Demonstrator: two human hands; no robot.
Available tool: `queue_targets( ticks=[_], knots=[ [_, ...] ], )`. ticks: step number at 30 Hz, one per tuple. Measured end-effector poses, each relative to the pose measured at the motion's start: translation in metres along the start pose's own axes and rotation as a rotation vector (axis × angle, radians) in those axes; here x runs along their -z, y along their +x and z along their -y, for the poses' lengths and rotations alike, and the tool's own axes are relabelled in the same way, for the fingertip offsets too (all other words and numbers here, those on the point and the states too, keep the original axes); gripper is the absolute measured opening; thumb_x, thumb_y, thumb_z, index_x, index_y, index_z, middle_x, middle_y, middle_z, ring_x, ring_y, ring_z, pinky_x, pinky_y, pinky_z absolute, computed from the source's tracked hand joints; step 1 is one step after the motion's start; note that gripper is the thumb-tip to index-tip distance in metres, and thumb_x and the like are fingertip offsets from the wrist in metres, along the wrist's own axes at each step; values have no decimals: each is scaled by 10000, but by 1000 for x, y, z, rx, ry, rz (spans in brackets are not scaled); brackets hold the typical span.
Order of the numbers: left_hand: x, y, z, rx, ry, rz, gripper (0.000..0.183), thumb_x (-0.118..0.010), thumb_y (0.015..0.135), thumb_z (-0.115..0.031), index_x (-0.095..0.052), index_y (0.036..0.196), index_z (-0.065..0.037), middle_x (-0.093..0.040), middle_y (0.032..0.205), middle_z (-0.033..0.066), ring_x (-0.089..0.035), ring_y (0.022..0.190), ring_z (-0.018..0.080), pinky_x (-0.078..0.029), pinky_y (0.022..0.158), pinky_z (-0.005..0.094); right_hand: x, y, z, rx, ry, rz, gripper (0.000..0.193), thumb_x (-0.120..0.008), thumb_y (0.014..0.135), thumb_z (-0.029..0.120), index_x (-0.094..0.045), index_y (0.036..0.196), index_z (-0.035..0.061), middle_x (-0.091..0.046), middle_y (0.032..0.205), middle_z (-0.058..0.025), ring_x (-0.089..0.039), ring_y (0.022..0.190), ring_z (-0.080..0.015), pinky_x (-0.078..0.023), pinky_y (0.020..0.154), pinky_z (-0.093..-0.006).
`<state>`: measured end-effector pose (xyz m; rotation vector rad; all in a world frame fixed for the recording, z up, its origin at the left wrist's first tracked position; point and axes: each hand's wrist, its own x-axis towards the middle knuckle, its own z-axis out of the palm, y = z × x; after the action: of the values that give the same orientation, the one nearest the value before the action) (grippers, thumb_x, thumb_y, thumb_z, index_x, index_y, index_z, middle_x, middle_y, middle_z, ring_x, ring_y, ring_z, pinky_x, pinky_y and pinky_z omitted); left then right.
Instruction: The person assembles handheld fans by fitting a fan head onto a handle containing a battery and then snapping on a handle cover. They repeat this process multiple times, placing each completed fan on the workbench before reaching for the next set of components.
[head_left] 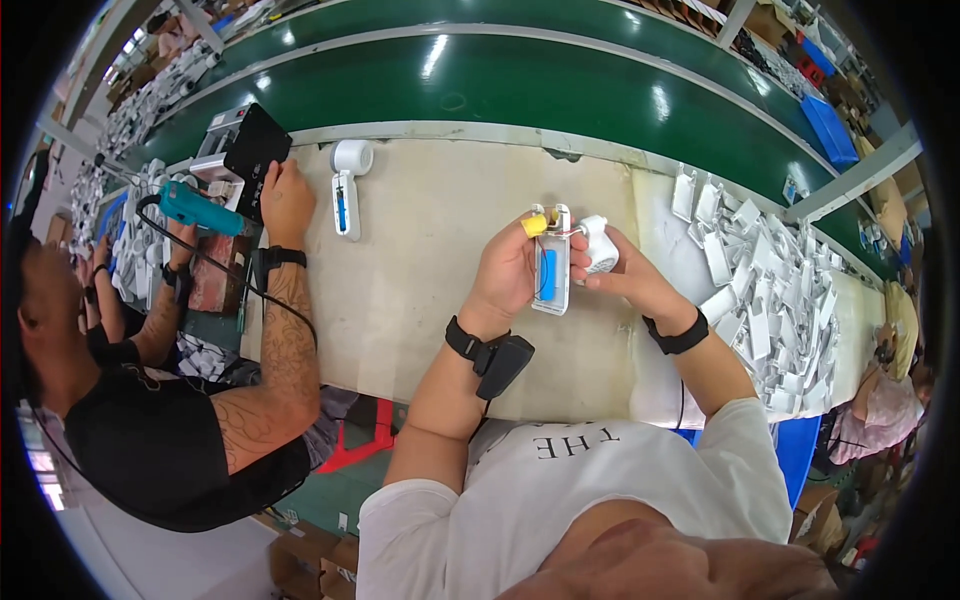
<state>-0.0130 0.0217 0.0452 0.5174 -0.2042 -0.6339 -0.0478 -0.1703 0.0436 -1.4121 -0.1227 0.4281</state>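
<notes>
- Left hand point(505, 275): wrapped round the open housing point(550, 305), which stretches away from the body in front of the chest, blue cell point(548, 275) inside.
- Right hand point(640, 282): grasping the white head point(600, 248), just right of the housing's far half.
- Wires point(566, 233) link the two.
- Well right: piled casings point(760, 325).
- Farther, left: another unit point(345, 205) on the table point(430, 300).

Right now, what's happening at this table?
The person's left hand holds an open white casing with a blue part inside; the right hand holds a round white unit beside it. Another white assembly lies on the table to the left, near a co-worker beside a teal tool. White shell pieces are heaped on the right.
</notes>
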Motion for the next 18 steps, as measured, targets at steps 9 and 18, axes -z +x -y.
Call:
queue_targets(
  ticks=[9,18],
  knots=[
    [-3,-3,4,86,318,-19,237,-387,905,-175,-485,1042,-9,-600,824,137,-601,617,194,-497,537,306,17,-7,51,869,-1322,-368,574,-725,644,-32,-421,1117,79,-505,1083,-131,-531,1064,-324,-457,883,-379],
    [-15,-4,7,150,464,13,169,-477,856,-142,-484,964,-13,-587,742,90,-567,543,130,-466,485,269,25,3,48,1088,-1396,-390,474,-744,607,-64,-432,938,70,-502,1003,-123,-537,1059,-405,-508,829,-421]
  ],
)
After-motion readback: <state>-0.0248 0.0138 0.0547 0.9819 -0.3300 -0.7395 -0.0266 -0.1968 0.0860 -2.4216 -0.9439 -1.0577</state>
